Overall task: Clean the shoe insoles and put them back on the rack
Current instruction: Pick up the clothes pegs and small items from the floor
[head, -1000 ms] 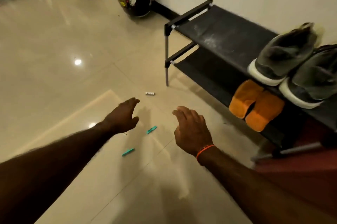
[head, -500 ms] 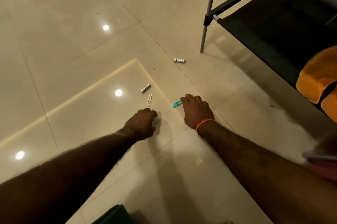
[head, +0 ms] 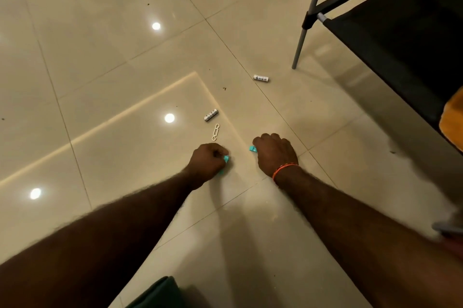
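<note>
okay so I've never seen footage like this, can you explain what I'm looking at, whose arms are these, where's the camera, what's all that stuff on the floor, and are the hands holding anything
No machine here: a person wears a camera on the head, looking down at their own arms. The left hand and the right hand, with an orange wrist band, each curl their fingers round a small teal clip on the tiled floor. Nearby lie two small white cylinders and a white plastic hook. At the right stands a black shoe rack, with something orange at the picture's edge.
</note>
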